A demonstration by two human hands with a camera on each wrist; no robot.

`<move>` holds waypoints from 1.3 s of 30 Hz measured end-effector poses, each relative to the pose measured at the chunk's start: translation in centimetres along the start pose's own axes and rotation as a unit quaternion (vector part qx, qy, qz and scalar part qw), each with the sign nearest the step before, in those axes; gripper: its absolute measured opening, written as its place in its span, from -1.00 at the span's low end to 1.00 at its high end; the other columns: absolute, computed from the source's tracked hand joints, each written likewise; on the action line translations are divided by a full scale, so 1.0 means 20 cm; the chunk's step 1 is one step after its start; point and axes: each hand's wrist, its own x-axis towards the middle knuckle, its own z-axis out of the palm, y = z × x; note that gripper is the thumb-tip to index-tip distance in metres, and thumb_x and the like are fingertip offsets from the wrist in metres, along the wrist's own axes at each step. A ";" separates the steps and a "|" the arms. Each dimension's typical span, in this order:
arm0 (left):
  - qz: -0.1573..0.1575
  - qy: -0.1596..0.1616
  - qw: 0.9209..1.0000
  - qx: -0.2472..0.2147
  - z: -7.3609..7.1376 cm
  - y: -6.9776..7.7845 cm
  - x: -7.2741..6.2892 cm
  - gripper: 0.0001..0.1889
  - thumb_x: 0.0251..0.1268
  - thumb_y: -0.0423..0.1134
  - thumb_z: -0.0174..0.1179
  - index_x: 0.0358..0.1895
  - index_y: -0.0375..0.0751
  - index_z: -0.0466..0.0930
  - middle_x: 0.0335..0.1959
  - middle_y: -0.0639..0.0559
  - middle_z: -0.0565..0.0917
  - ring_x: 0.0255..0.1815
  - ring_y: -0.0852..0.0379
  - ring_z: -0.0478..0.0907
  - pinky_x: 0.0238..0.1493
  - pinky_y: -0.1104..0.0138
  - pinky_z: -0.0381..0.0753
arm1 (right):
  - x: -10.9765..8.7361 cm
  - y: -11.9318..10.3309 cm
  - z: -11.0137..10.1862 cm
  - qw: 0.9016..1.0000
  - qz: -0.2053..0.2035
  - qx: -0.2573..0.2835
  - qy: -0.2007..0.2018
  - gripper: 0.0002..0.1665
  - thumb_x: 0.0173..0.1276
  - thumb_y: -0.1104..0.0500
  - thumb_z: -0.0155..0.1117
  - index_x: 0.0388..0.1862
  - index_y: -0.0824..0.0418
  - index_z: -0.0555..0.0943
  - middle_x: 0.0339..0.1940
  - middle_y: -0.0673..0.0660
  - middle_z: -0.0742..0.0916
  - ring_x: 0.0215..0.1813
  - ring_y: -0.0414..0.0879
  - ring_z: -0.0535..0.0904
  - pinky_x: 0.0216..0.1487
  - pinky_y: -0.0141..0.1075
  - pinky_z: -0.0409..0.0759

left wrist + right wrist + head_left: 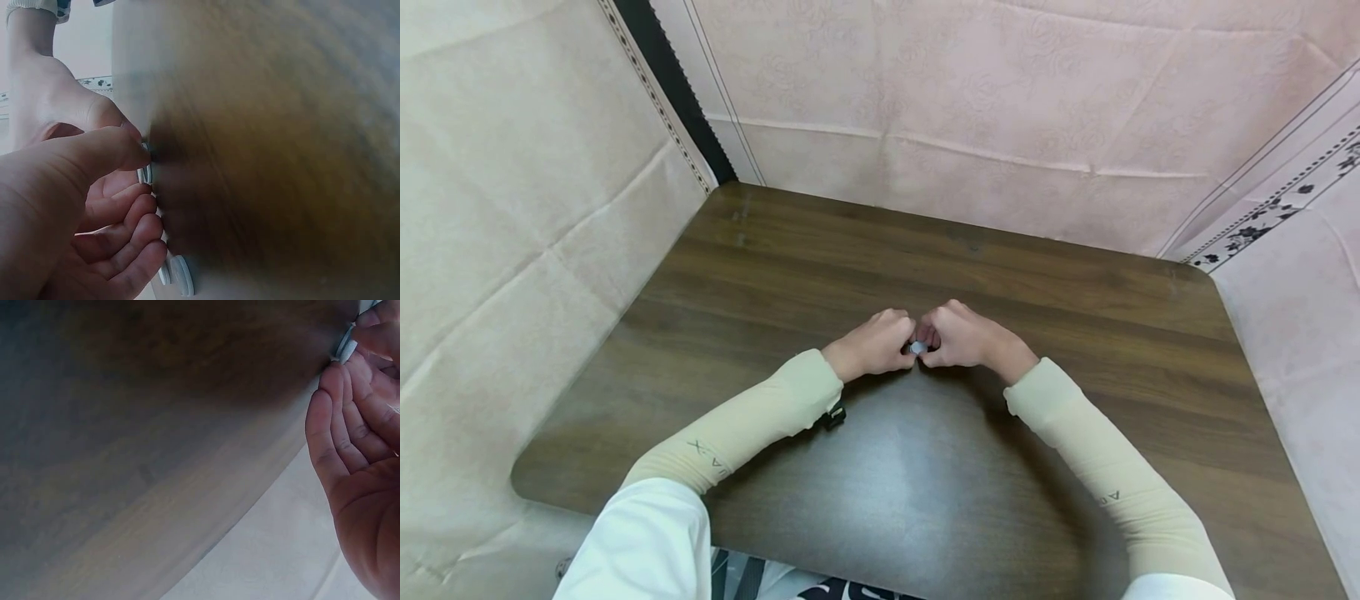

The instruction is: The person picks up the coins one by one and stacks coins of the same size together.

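Observation:
A small pale, round disc [918, 347] lies low between both hands, close over the tabletop. My left hand [882, 342] pinches it at the edge with thumb and index finger, the other fingers curled beneath. From the other side, my right hand [962, 335] holds the same spot, fingers bent and thumb close to the left thumb. In the left wrist view the disc [145, 165] looks thin and layered, partly covered by the thumb. The right wrist view has its whitish edge [345, 350] at the fingertips. Two more white discs [182, 275] stand out beyond the left little finger.
The brown wooden table [865, 467] has rounded corners. Pale cloth curtains [970, 108] hang behind it and at both sides. A small black object [833, 416] shows at the left cuff. Light sleeves [737, 425] cover both forearms.

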 end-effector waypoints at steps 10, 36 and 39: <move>0.004 0.002 1.000 -0.002 -0.01 0.00 -0.01 -0.72 0.37 -0.33 0.31 -0.49 -0.16 0.44 -0.40 -0.01 0.47 -0.25 0.06 0.42 -0.19 0.25 0.45 | 0.01 0.00 -0.01 1.000 0.000 0.007 -0.012 -0.83 0.27 0.24 0.54 -0.18 0.24 0.77 -0.30 0.04 0.82 -0.28 -0.22 0.74 -0.17 -0.31 0.75; 0.010 -0.003 1.000 0.021 0.00 -0.01 -0.01 -0.77 0.43 -0.29 0.31 -0.43 -0.18 0.53 -0.33 -0.06 0.56 -0.22 0.06 0.47 -0.22 0.28 0.51 | 0.00 0.01 -0.02 0.999 0.024 0.028 -0.032 -0.81 0.27 0.26 0.53 -0.13 0.22 0.76 -0.26 0.02 0.82 -0.24 -0.21 0.75 -0.14 -0.31 0.75; 0.013 0.000 1.000 0.021 0.00 -0.01 -0.01 -0.78 0.43 -0.29 0.31 -0.42 -0.19 0.55 -0.33 -0.07 0.57 -0.23 0.05 0.48 -0.22 0.27 0.51 | 0.00 0.01 -0.02 0.999 0.023 0.029 -0.033 -0.81 0.27 0.27 0.53 -0.14 0.23 0.76 -0.26 0.02 0.82 -0.23 -0.21 0.75 -0.13 -0.31 0.76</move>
